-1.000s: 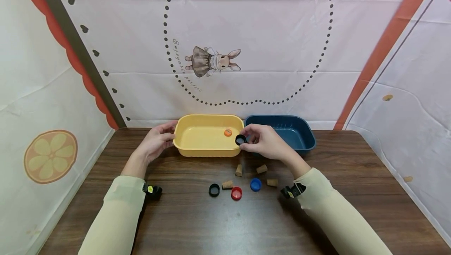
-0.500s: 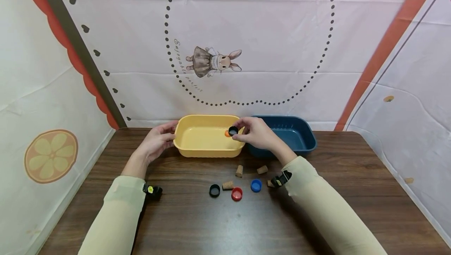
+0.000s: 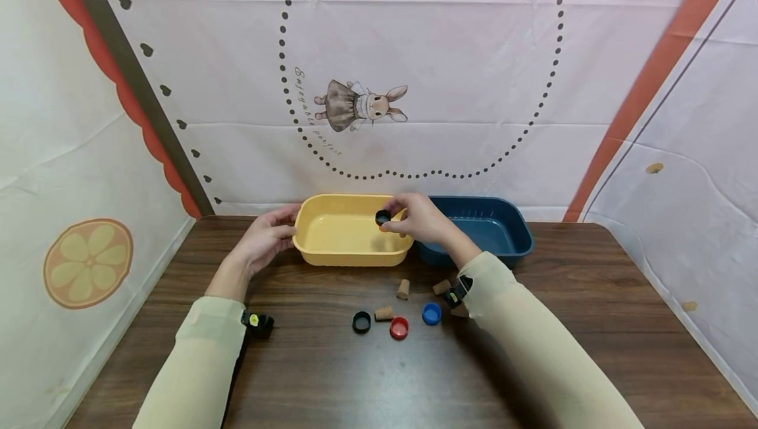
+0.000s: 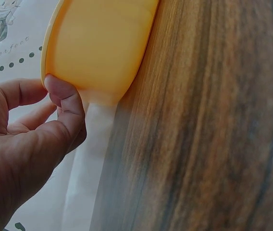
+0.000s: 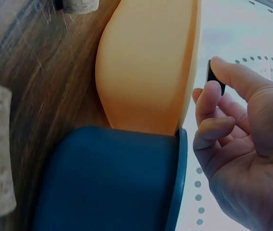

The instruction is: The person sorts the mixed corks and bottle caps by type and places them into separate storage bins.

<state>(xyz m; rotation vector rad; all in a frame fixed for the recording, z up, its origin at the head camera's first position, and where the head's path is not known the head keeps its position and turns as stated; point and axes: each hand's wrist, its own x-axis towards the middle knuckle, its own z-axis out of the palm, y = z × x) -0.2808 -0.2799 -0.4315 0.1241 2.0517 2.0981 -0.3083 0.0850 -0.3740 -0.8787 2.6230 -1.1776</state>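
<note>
My right hand (image 3: pixel 419 220) pinches a black bottle cap (image 3: pixel 383 218) between thumb and fingers, above the right part of a yellow plastic tray (image 3: pixel 331 259). In the right wrist view the black cap (image 5: pixel 215 77) shows edge-on at the fingertips. Just a sliver of an orange cap (image 3: pixel 382 228) inside the tray is visible behind the held one. At the tray's left end, my left hand (image 3: pixel 264 237) grips the rim; the left wrist view has the thumb and fingers on the yellow tray's edge (image 4: pixel 98 53).
A dark blue tray (image 3: pixel 521 251) stands against the yellow one's right side. In front lie a black cap (image 3: pixel 362 322), a red cap (image 3: pixel 399 328), a blue cap (image 3: pixel 431 314) and several corks (image 3: pixel 403 289). The right sleeve partly covers one cork. A printed cloth hangs behind.
My right hand has carried the black cap leftward from the yellow tray's right rim to over its inside, covering most of the orange cap. The left hand has stayed at the rim.
</note>
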